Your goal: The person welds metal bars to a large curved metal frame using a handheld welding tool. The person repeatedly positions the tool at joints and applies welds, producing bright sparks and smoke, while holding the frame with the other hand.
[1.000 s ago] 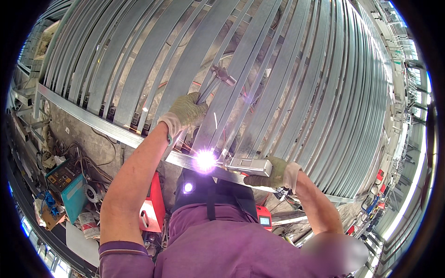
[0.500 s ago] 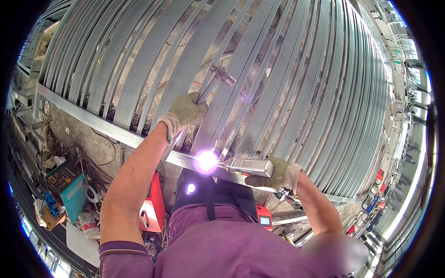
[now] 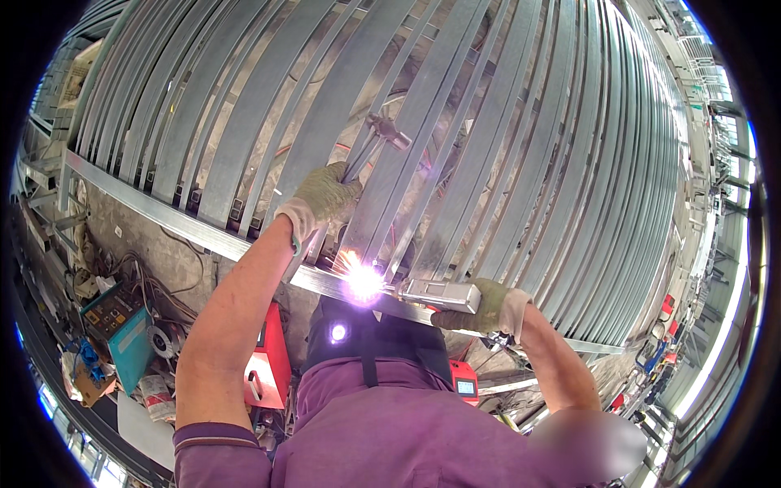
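Hammer in left hand, handle diagonal, head up-right, torch horiz.

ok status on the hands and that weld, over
Left hand gripping hammer against the metal slats. Right hand holding welding torch, arc lit at the cross rail. Nothing blocking.

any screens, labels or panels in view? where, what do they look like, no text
Small screen: pale rectangle on a red box, below the right hand.
Control panel: dark slanted face with small knobs, on a teal machine at lower left.
Red machine: upright box beside the left forearm, no label readable.
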Available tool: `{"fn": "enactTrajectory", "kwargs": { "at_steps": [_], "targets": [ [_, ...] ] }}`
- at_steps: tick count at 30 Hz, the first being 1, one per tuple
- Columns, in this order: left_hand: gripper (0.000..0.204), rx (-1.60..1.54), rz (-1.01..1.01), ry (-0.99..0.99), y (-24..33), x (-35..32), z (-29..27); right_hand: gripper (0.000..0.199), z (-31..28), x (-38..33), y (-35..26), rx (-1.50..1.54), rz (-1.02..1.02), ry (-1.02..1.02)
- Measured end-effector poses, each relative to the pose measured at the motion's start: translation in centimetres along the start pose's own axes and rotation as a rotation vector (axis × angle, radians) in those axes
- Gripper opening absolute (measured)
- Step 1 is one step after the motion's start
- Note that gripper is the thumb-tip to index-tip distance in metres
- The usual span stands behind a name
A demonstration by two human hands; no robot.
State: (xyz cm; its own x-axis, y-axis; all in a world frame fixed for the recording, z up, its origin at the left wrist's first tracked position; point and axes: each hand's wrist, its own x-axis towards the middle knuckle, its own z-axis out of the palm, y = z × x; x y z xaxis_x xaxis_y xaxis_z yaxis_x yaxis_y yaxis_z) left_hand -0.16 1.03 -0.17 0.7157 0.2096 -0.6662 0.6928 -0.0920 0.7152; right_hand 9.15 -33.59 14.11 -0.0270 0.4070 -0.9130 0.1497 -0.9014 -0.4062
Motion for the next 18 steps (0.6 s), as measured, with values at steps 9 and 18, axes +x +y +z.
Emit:
{"fn": "enactTrajectory", "kwargs": {
  "at_steps": [9,18],
  "targets": [
    [0.037,-0.111,-0.011,-0.033,0.3,-0.3,-0.2,0.058,1.3,-1.6,-0.4,0.001,0.060,0.127],
    [0.024,-0.203,0.063,0.032,-0.1,-1.0,-0.9,0.051,5.9,-5.1,1.4,0.464,-0.019,0.272]
  ]
}}
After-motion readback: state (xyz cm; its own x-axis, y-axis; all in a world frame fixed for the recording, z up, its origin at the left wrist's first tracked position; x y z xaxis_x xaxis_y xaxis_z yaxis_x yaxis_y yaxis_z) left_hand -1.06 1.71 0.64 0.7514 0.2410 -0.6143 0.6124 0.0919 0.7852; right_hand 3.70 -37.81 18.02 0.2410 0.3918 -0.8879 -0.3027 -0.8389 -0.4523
